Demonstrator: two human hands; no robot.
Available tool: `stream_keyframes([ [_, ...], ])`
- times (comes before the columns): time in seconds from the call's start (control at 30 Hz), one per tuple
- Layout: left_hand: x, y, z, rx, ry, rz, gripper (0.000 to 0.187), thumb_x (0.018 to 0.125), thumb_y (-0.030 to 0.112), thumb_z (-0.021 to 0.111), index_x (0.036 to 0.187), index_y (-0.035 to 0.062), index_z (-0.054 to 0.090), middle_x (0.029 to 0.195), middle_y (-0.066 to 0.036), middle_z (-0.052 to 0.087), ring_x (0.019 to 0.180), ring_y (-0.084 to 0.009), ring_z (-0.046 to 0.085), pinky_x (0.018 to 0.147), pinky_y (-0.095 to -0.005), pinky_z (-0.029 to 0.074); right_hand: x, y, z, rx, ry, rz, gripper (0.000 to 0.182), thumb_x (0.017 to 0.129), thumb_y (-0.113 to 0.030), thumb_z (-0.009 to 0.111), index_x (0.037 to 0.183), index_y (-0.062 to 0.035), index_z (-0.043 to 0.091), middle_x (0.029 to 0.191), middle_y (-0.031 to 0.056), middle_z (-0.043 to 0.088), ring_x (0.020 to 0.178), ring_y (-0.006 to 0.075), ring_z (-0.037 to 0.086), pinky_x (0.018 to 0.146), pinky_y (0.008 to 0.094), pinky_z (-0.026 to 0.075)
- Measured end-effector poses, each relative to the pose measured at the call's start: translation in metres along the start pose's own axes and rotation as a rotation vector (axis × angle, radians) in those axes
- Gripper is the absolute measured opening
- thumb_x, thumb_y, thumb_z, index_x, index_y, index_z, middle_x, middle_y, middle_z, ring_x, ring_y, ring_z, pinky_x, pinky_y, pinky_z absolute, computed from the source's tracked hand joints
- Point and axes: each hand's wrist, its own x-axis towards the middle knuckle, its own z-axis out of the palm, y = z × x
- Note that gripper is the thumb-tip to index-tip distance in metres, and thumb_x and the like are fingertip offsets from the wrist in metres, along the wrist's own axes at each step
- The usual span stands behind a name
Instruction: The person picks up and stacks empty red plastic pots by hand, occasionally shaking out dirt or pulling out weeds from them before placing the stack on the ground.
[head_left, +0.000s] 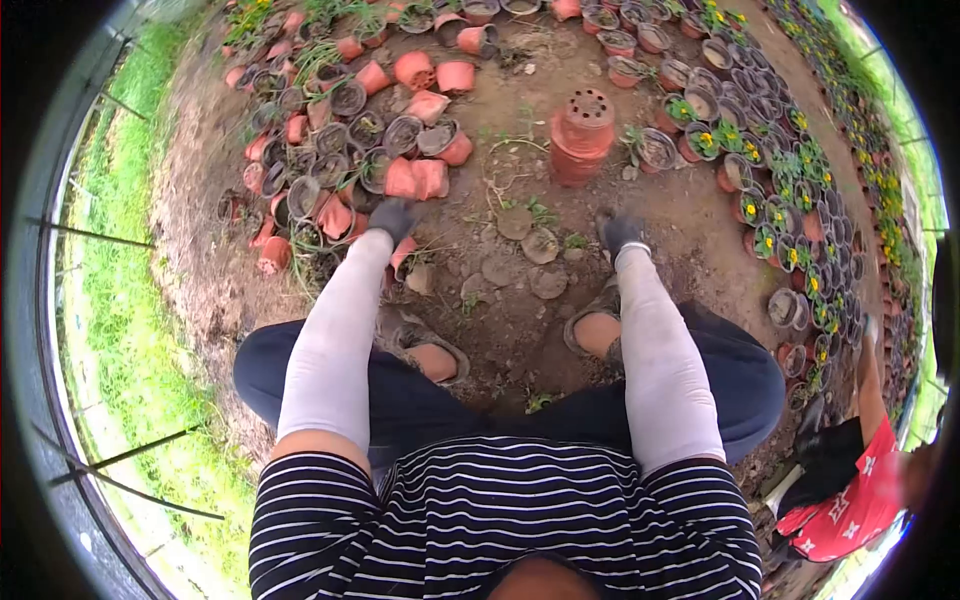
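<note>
My left hand point(392, 217), in a dark glove, is down among the jumbled pots on the left. Its fingers merge with the dark rims, so I cannot tell whether it grips one. A crumpled orange plastic pot point(416, 179) lies just beyond it, and another orange piece point(404, 252) shows beside its wrist. My right hand point(622, 230), gloved too and slightly blurred, hovers low over the soil with its fingers apart and nothing in them. Ahead of it, a stack of upturned orange pots point(581, 138) stands with drainage holes on top. Round soil clods point(541, 245) lie between my hands.
Rows of potted yellow-flowered plants point(790, 215) run along the right. Old pots filled with soil point(330, 140) crowd the left, with a grassy strip point(130, 280) beyond. A person in a red shirt point(845, 500) bends at lower right.
</note>
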Motion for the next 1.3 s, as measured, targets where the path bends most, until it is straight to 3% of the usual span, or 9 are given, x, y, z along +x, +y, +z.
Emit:
stream_keyframes([
  [0.03,-0.004,-0.051,0.039,0.181,-0.027,0.057,0.047,0.079,0.043,0.055,0.11,0.0082,0.057,0.108,-0.019,0.058,0.103,-0.0326,0.054,0.087,-0.04,0.041,-0.005,0.001,0.009,-0.115,-0.037,-0.018,0.04,0.081,-0.038,0.05,0.101,-0.0064,0.063,0.095,0.0228,0.061,0.092,0.0375,0.058,0.083,0.0427,0.044],
  [0.13,-0.07,-0.021,0.032,0.313,-0.117,-0.193,0.039,0.081,0.034,0.052,0.113,0.0139,0.056,0.105,-0.018,0.059,0.098,-0.0342,0.056,0.083,-0.0427,0.044,-0.033,-0.049,0.009,-0.477,-0.168,-0.194,0.039,0.083,-0.039,0.047,0.099,-0.0073,0.064,0.096,0.0238,0.061,0.091,0.0382,0.058,0.083,0.0439,0.044],
  [0.3,-0.094,-0.018,0.039,0.167,0.081,-0.319,0.033,0.08,0.027,0.051,0.11,0.0154,0.057,0.105,-0.016,0.06,0.097,-0.0315,0.058,0.08,-0.0432,0.046,-0.077,-0.094,0.046,0.022,-0.146,-0.401,0.037,0.081,-0.031,0.055,0.108,-0.006,0.058,0.092,0.0202,0.063,0.085,0.033,0.061,0.076,0.0406,0.047],
  [0.4,-0.087,-0.008,0.015,0.001,0.307,-0.127,0.023,0.08,0.025,0.05,0.094,0.0102,0.061,0.094,-0.017,0.062,0.091,-0.0327,0.059,0.076,-0.0433,0.046,-0.08,-0.097,0.075,0.116,-0.209,-0.428,0.04,0.083,-0.033,0.056,0.112,-0.0053,0.056,0.097,0.015,0.063,0.086,0.0259,0.061,0.075,0.036,0.047],
  [0.6,-0.09,0.048,0.004,-0.343,0.475,0.276,0.027,0.078,0.025,0.054,0.1,0.0095,0.06,0.097,-0.017,0.06,0.093,-0.0329,0.057,0.079,-0.0404,0.045,-0.129,-0.186,0.027,1.309,-0.568,0.228,0.05,0.085,-0.041,0.055,0.124,-0.0111,0.046,0.112,0.004,0.055,0.096,0.0164,0.054,0.078,0.0299,0.045],
  [0.67,-0.105,0.068,0.004,-0.452,0.466,0.494,0.033,0.078,0.025,0.055,0.106,0.008,0.058,0.103,-0.017,0.058,0.096,-0.0322,0.055,0.082,-0.0391,0.044,-0.13,-0.2,0.025,1.177,-0.498,0.107,0.046,0.081,-0.038,0.061,0.117,-0.0095,0.052,0.1,0.0024,0.059,0.092,0.0171,0.055,0.077,0.0304,0.045],
  [0.93,-0.123,0.072,0.022,-0.332,0.33,0.171,0.041,0.076,0.024,0.059,0.115,0.0122,0.055,0.111,-0.016,0.057,0.103,-0.0325,0.053,0.087,-0.0374,0.042,-0.112,-0.177,0.036,0.932,-0.197,-0.162,0.031,0.073,-0.019,0.069,0.099,-0.0047,0.061,0.087,0.0031,0.063,0.079,0.0148,0.058,0.074,0.0277,0.046],
  [1.03,-0.127,0.062,0.013,-0.417,0.241,0.105,0.044,0.076,0.026,0.059,0.117,0.0108,0.053,0.109,-0.018,0.058,0.102,-0.0329,0.054,0.087,-0.0375,0.043,-0.129,-0.185,0.013,0.378,-0.067,-0.392,0.023,0.071,-0.02,0.071,0.089,-0.0069,0.065,0.082,0.0055,0.063,0.077,0.0154,0.058,0.072,0.0298,0.046],
  [1.3,-0.094,0.043,0.049,-0.29,0.191,0.07,0.05,0.079,0.04,0.059,0.116,0.0078,0.052,0.113,-0.018,0.056,0.103,-0.0347,0.053,0.086,-0.0404,0.042,-0.134,-0.202,0.005,0.484,-0.054,-0.493,0.02,0.069,-0.019,0.071,0.081,-0.0044,0.065,0.08,0.0091,0.063,0.077,0.0204,0.06,0.071,0.0314,0.046],
])
